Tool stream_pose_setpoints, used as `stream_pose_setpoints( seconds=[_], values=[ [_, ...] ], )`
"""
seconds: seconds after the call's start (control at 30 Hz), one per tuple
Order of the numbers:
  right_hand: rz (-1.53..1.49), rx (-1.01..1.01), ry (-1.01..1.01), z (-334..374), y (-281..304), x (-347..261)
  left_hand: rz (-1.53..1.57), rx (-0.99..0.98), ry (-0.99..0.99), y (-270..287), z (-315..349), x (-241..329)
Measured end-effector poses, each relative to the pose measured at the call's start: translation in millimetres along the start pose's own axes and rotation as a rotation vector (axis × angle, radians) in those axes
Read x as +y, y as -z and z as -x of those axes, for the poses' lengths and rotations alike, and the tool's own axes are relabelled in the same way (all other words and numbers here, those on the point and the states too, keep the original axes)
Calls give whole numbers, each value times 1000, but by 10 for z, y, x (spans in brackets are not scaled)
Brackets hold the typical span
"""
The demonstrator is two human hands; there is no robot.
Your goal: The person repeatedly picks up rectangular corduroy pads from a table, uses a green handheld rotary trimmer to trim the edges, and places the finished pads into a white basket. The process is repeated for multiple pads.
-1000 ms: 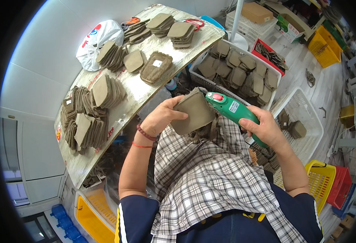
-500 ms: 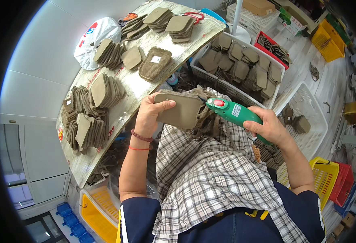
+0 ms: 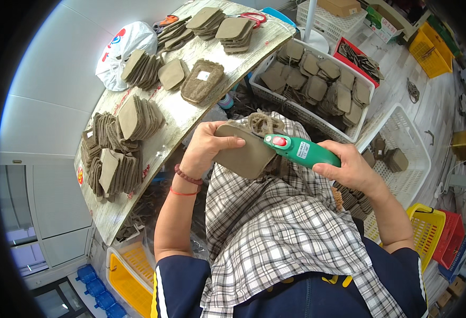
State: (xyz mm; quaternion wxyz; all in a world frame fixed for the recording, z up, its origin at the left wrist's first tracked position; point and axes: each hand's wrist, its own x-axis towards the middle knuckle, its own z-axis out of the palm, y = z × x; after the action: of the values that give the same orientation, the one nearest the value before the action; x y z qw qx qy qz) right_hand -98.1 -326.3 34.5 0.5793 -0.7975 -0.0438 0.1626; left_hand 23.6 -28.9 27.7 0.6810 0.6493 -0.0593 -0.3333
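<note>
My left hand (image 3: 207, 146) grips an olive-brown rounded fabric pad (image 3: 247, 157) by its left edge, thumb on top of its flat face. In my right hand (image 3: 347, 165) is a green handheld electric cutter (image 3: 306, 151) with a red button. The cutter's front end meets the pad's upper right edge; its blade is hidden. Loose trimmed strips (image 3: 266, 123) of brown fuzzy material curl beyond the pad, over the plaid apron (image 3: 275, 228) on my lap.
The worktable (image 3: 177, 114) at left holds several pad stacks (image 3: 140, 117), a fuzzy pad with a white label (image 3: 202, 80), red-handled scissors (image 3: 255, 19) and a white plastic bag (image 3: 129, 53). Pads fill a white basket (image 3: 317, 124) at back right. A yellow basket (image 3: 426, 233) stands right.
The pad has turned clockwise and shifted slightly right in my left hand. The cutter has moved a little left along its edge, and the loose strips now curl above the pad.
</note>
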Motion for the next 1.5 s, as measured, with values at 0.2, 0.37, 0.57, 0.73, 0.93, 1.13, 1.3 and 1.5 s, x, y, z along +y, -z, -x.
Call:
stream_pose_setpoints(
  seconds=[0.2,0.37,0.57,0.73,0.93,1.13,1.3,1.5],
  values=[
    [8,15,7,-46,-52,-45,-153,-71,65,-32,-52,25],
    [-36,-14,21,-118,-61,-135,-333,-139,162,-47,-114,86],
    [-184,50,-3,-242,-114,-31,-117,-152,116,-89,-220,-29],
    [-186,278,-78,-137,-130,212,348,179,-120,176,-189,-209],
    [-165,286,-25,8,-383,129,764,398,-349,-11,-256,-427],
    [-200,294,0,17,-367,70,790,389,-377,-114,-306,-491],
    [-179,311,33,11,-353,93,727,372,-388,-233,-277,-479],
    [-231,366,30,-121,-309,-1,621,336,-288,-333,-328,-502]
  ],
)
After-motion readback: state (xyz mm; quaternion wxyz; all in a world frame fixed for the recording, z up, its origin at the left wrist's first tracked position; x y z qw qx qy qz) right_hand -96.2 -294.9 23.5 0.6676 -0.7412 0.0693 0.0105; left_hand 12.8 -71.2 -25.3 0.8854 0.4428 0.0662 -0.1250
